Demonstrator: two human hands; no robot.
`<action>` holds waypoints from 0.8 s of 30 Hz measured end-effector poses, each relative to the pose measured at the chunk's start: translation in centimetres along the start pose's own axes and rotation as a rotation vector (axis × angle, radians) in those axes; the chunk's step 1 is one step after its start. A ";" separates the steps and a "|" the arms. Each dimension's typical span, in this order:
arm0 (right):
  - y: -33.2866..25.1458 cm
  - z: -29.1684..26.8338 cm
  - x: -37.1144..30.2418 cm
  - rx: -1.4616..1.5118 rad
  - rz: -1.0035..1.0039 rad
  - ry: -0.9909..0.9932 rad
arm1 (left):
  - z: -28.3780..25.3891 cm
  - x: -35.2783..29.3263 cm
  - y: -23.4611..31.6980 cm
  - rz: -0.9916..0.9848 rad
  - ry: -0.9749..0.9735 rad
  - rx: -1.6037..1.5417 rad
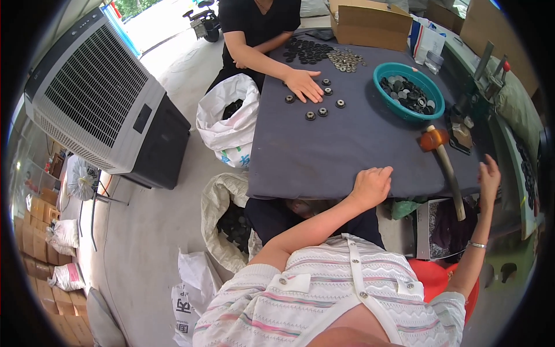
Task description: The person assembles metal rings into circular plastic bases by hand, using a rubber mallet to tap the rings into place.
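My left hand [372,188] rests on the near edge of the dark cloth-covered table [324,162], fingers curled in; whatever they may hold is hidden. Past the table's right side, my right hand [490,176] is raised with fingers apart and nothing visible in it. Between my hands lies a mallet [433,139] with an orange head, its wooden handle jutting over the near edge. Several round black pieces with metal centres [322,112] sit in the table's middle. Across from me, a co-worker's hand [304,85] is spread flat among them.
A teal basin [409,113] of black and grey discs stands at the right. Black pieces [306,51] and small metal rings [345,59] lie at the back, near a cardboard box [370,26]. White sacks [229,139] flank the table's left; a large air cooler [92,98] stands beyond.
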State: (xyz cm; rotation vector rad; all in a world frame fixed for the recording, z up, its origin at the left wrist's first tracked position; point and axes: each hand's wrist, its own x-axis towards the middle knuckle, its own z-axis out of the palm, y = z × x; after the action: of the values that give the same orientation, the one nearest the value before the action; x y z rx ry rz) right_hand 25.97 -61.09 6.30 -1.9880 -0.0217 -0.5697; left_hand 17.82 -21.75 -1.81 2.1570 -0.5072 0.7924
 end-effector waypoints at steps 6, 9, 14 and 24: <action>-1.0 6.2 -3.3 -0.571 -0.112 -0.289 | -0.1 -0.1 0.0 -0.042 -0.023 -0.009; -3.9 6.8 -4.4 -0.708 -0.086 -0.293 | 0.3 0.0 0.3 -0.071 -0.025 -0.052; -2.2 7.6 -3.8 -0.806 -0.180 -0.314 | -0.9 0.4 -0.3 -0.166 -0.116 -0.178; -4.5 11.1 -5.2 0.027 0.444 -0.485 | -9.7 2.2 -8.9 -0.429 0.237 -0.188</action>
State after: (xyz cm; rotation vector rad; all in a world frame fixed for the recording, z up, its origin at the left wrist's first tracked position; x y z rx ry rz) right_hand 24.44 -48.36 3.96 -1.9777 0.1108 0.2007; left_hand 20.93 -8.86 -0.01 1.8732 0.0075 0.7124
